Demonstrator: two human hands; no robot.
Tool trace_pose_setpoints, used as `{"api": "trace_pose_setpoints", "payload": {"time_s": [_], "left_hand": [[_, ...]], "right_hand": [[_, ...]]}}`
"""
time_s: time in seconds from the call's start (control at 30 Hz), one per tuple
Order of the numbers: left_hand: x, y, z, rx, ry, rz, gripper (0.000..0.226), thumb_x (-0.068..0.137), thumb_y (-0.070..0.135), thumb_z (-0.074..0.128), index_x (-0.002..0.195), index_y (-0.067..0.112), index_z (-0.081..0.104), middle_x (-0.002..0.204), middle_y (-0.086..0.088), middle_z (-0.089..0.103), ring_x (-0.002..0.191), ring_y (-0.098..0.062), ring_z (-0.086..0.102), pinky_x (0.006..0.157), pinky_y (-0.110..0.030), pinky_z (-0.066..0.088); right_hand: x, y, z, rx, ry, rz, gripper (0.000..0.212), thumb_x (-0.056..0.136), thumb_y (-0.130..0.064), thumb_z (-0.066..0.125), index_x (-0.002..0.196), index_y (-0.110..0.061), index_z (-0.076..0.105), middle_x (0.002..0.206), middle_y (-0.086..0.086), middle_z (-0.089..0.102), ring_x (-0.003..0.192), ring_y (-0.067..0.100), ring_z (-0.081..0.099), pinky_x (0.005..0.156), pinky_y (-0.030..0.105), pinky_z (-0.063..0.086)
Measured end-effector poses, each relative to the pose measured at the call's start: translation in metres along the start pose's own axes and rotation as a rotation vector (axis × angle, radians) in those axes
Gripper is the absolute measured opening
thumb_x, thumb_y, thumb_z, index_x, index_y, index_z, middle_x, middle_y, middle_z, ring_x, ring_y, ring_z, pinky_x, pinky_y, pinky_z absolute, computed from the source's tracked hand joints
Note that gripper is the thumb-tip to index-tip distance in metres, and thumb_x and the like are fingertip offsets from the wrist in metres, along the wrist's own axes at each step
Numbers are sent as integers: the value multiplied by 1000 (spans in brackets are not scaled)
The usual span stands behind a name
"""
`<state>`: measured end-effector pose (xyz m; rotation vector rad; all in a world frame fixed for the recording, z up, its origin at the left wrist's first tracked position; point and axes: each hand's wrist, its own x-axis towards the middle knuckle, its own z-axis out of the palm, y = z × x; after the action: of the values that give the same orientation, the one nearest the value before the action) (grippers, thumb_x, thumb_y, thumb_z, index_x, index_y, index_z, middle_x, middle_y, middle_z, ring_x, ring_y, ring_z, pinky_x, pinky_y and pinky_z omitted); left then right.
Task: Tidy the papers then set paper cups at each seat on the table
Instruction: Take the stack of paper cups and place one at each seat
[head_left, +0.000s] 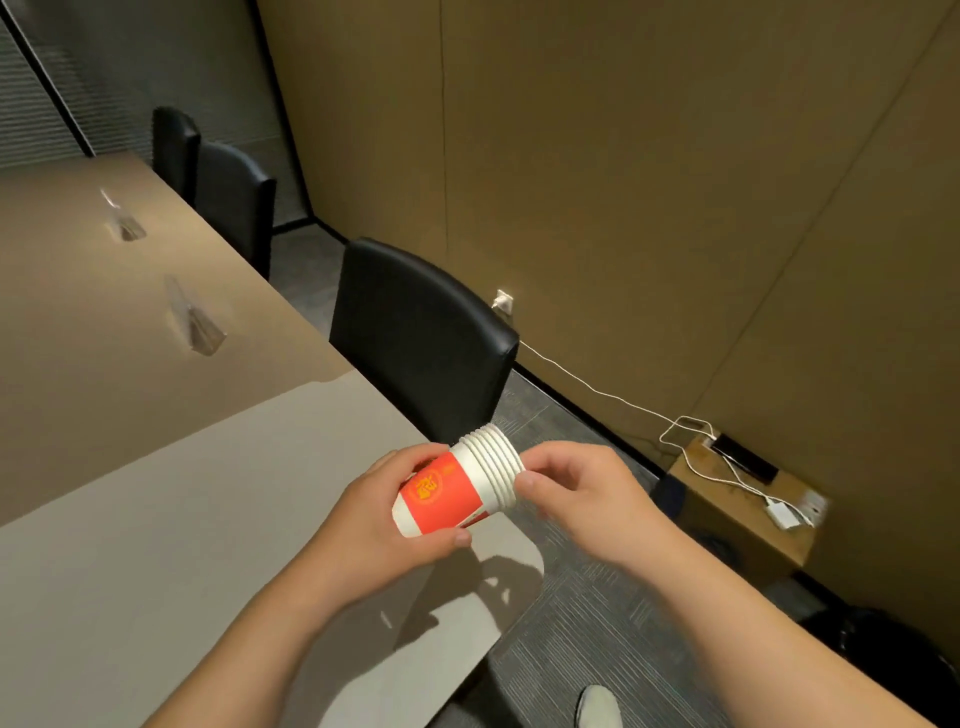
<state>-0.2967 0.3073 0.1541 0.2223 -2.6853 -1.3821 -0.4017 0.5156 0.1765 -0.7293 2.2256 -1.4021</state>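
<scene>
Head cam: left hand is gripping one cup stack, right hand is pinching its rims, three chairs are lining the table

Only one marking shows anywhere: an orange-yellow emblem printed on the red band of the outermost paper cup, in the nested stack held sideways over the table's corner. The emblem sits toward the cup's base end, at about nine o'clock from the stack's white rims, and looks like a round or shield-shaped logo enclosing a character or figure. A smaller mark of the same colour lies just beside it, toward one o'clock. Both are too small and blurred for any letter, character or brand name to be made out. Nothing else in view carries legible text, numbers or signs.
</scene>
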Motion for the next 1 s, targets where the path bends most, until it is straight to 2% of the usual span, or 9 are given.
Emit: {"api": "trace_pose_setpoints", "payload": {"time_s": [0.13, 0.23, 0.4, 0.5, 0.6, 0.67, 0.8, 0.9, 1.0], "left_hand": [[67, 35, 31, -21, -8, 36, 69, 67, 35, 87, 123, 47, 50, 115, 27, 54, 104, -1, 59, 70, -14, 55], [125, 65, 56, -17, -7, 109, 66, 63, 47, 86, 119, 51, 52, 114, 28, 57, 104, 1, 60, 75, -13, 54], [215, 109, 92, 23, 8, 179, 73, 61, 58, 79, 128, 42, 56, 117, 20, 62, 106, -2, 61, 83, -15, 51], [260, 122, 102, 36, 58, 207, 72, 60, 58, 79, 127, 43, 57, 115, 20, 64, 105, -2, 62, 85, -14, 49], [309, 122, 106, 44, 75, 196, 73, 60, 61, 77, 128, 44, 56, 116, 17, 67, 105, -4, 64, 88, -20, 51], [339, 121, 102, 64, 66, 185, 74, 61, 64, 76, 129, 45, 55, 115, 16, 68, 102, -5, 66, 86, -21, 52], [408, 106, 95, 54, 124, 158, 72, 61, 64, 76, 128, 48, 55, 112, 14, 69, 98, -9, 67, 83, -22, 54], [459, 89, 93, 1, 164, 119, 72, 60, 65, 77, 127, 50, 55, 110, 13, 70, 95, -11, 68, 81, -29, 57], [522, 73, 74, 4, 206, 62, 73, 57, 73, 73, 125, 55, 54, 109, 16, 70, 93, -7, 68, 81, -34, 58]], "right_hand": [[23, 24, -70, 109, 102, -33, 16, 89, -9, 64, 91, -20, 75, 85, 1, 75, 68, 6, 64, 65, 25, 54], [50, 42, -125, 181, 149, -59, 13, 88, -4, 66, 91, -12, 76, 82, 2, 74, 66, 2, 62, 61, 22, 51], [103, 68, -218, 211, 163, -88, 11, 87, -4, 68, 88, -13, 74, 84, 13, 73, 67, 12, 60, 61, 31, 48], [138, 71, -257, 222, 144, -117, 7, 87, -6, 69, 86, -11, 73, 72, 14, 67, 62, 18, 54, 58, 32, 44], [184, 79, -284, 265, 133, -118, 6, 86, -5, 70, 83, -10, 71, 66, 7, 61, 60, 18, 50, 56, 31, 40], [216, 81, -295, 270, 108, -135, 8, 85, -9, 71, 80, -16, 71, 68, 8, 62, 61, 19, 50, 59, 35, 42], [294, 85, -317, 239, 76, -154, 19, 86, -4, 70, 76, -20, 68, 67, 8, 61, 59, 17, 50, 55, 30, 41], [359, 87, -333, 217, 0, -164, 24, 85, -4, 71, 73, -25, 69, 66, 3, 63, 59, 15, 51, 57, 33, 43], [438, 82, -347, 236, -64, -152, 24, 85, -1, 70, 74, -22, 68, 64, -7, 66, 59, 8, 55, 57, 24, 47]]}}
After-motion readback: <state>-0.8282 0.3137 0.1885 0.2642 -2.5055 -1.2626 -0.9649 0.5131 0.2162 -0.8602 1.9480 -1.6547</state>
